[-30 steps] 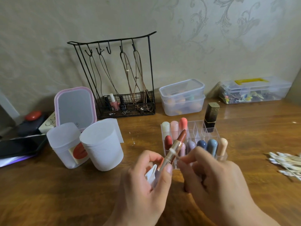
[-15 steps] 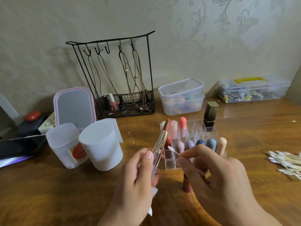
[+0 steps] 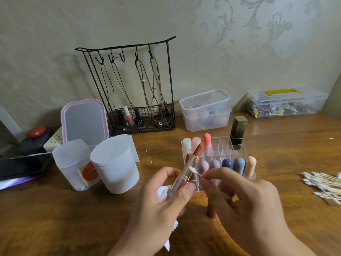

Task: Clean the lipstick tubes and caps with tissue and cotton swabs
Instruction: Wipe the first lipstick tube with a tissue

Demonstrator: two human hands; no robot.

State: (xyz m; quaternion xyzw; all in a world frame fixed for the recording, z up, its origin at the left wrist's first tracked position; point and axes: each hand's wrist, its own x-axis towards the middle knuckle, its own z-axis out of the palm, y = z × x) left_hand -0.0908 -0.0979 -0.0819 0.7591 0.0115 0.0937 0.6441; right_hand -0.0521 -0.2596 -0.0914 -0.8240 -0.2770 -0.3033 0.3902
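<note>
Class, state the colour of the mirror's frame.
Pink: the mirror shows best in the head view.

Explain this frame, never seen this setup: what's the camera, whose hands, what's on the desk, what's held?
No robot here: a person wears a head camera that looks forward and down at their own two hands. The left hand grips an open rose-gold lipstick tube together with a piece of white tissue. The right hand pinches a cotton swab, its tip against the tube's metal collar. On the wooden desk: a clear organiser with capped lipsticks, a black lipstick, a swab pile, a tissue roll, a mirror and a jewellery rack.
</note>
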